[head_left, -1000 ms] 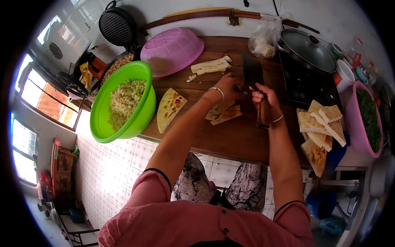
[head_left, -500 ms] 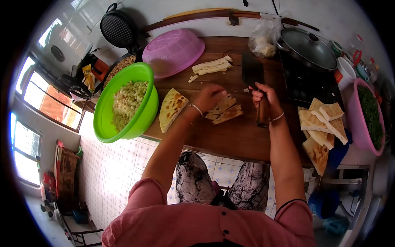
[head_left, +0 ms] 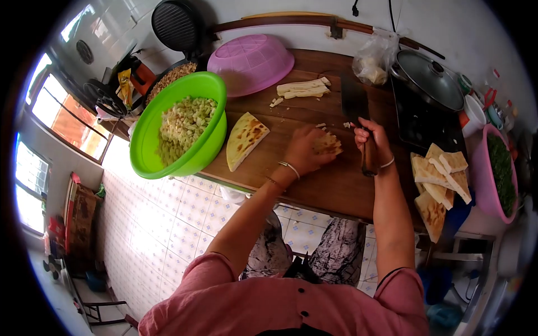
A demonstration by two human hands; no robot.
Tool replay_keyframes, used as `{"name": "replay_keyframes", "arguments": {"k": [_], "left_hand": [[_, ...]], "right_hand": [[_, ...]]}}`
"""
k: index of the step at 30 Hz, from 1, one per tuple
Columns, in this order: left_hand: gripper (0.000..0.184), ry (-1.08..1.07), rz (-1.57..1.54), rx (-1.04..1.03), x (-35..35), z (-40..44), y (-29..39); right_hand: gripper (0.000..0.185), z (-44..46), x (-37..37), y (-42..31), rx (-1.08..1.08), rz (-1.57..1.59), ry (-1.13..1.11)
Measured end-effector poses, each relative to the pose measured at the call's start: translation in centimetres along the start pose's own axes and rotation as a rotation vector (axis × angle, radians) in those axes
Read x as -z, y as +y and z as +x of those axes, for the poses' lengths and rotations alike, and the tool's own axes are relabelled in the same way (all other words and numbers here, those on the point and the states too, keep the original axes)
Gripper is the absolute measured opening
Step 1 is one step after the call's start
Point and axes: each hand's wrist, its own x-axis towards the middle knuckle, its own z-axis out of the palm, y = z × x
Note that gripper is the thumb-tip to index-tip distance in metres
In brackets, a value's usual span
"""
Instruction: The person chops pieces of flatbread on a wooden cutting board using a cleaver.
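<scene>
Left hand [head_left: 306, 150] over bread [head_left: 329, 144], right [head_left: 374, 138] gripping cleaver [head_left: 354, 102]

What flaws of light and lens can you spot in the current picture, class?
Head view: corners black, and the wooden rail bowed, as through a very wide lens; head view: the windows glare white, with the floor nearby washed out; head view: the cleaver blade is dark, showing little detail.
</scene>
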Motion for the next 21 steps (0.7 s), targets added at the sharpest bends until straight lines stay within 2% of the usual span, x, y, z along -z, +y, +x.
{"name": "replay_keyframes", "arguments": {"k": [5,6,8,12,14,16,19,20,21], "left_hand": [[0.054,0.033,-0.076,0.083,0.5,0.1,1.1],[0.054,0.044,-0.086,0.079,0.5,0.2,1.0],[0.056,0.066,0.006,0.046,0.0,0.2,0.4],[0.059,0.17,-0.1,-0.062,-0.8,0.1,-0.2],[0.06,0.11,-0.127,-0.063,-0.7,0.4,-0.5],[0.061,0.087,-0.133,-0.037,-0.2,0.3,-0.1],[0.06,0.08,-0.124,-0.029,0.3,0.2,0.4],[0.059,0.098,-0.112,-0.045,0.4,0.2,0.5],[0.059,0.105,-0.117,-0.045,0.5,0.2,0.4]], "right_hand": [[0.018,-1.5,-1.5,0.0,-0.003,-0.165,-0.004],[0.016,-2.0,-2.0,0.0,0.062,-0.236,0.062],[0.016,-2.7,-3.2,-0.5,0.128,-0.317,0.127],[0.021,-5.2,-5.9,-2.4,0.191,-0.601,0.212],[0.024,-6.3,-7.9,-2.8,0.121,-0.994,0.308],[0.026,-6.6,-8.4,-2.7,0.11,-1.097,0.316],[0.031,-7.1,-10.6,-2.3,-0.046,-1.578,0.323],[0.031,-6.9,-10.2,-2.0,-0.048,-1.586,0.324],[0.033,-6.5,-10.2,-1.4,0.034,-1.842,0.273]]}}
